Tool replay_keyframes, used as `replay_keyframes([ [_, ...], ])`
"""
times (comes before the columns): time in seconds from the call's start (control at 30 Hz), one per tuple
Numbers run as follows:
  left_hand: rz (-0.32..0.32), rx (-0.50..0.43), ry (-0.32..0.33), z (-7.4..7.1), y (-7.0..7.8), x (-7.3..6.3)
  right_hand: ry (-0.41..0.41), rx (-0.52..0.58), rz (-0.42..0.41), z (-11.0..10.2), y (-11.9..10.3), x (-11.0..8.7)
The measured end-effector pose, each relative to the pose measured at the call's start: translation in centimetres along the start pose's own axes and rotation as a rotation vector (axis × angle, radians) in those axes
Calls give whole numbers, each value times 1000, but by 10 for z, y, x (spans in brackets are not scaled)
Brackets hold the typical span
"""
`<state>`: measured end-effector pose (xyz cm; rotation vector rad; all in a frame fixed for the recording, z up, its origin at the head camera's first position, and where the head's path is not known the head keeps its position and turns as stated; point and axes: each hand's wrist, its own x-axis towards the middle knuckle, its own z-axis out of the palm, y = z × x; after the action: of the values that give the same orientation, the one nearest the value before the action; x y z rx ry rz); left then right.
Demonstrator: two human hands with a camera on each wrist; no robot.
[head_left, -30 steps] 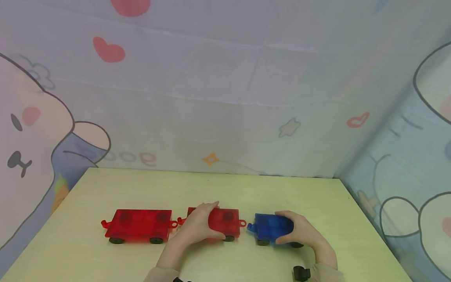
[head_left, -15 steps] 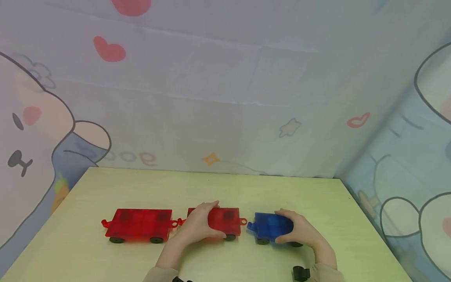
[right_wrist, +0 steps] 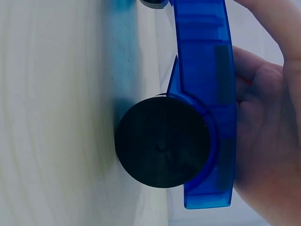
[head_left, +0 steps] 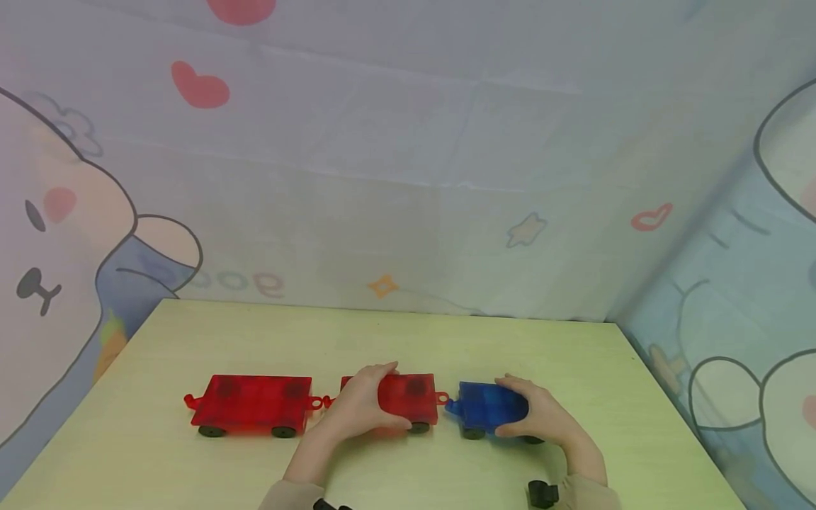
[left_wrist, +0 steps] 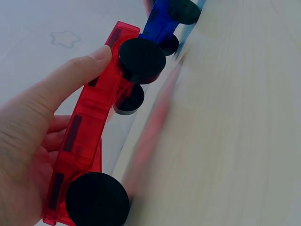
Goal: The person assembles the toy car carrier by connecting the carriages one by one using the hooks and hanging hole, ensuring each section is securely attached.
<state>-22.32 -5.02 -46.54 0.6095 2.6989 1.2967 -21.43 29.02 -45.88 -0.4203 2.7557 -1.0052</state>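
Observation:
My left hand [head_left: 358, 405] grips a translucent red toy train car [head_left: 409, 397] with black wheels, its thumb along the near side. Part of this car's left end is covered by the hand in the head view. On the right, my right hand [head_left: 543, 419] holds a smaller blue toy train car [head_left: 486, 404] around its rounded end. The blue car's hook [head_left: 452, 406] meets the red car's ring [head_left: 442, 398]; whether they are linked I cannot tell. In the right wrist view, the blue car's side [right_wrist: 207, 56] and a large black wheel [right_wrist: 162, 141] show beside the palm.
A longer red train car [head_left: 251, 401] stands at the left, its ring by the gripped red car's hook. All stand in a row on a pale wooden table [head_left: 382, 340]. A printed cloth backdrop [head_left: 395, 142] rises behind it. Black wrist devices [head_left: 542, 494] sit at the sleeves.
The blue car has moved slightly left with my right hand, narrowing the gap to the red car's ring. My left hand keeps its grip on the red car, almost still.

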Motion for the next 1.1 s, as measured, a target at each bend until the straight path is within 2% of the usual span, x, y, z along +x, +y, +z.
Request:
replay_keyframes([
  [0.37,2,1,6,0,3,0,7,-8,-22,3,1,1],
  [1.1,25,25,1,1,1,0,18,44,-35,6,4,4],
])
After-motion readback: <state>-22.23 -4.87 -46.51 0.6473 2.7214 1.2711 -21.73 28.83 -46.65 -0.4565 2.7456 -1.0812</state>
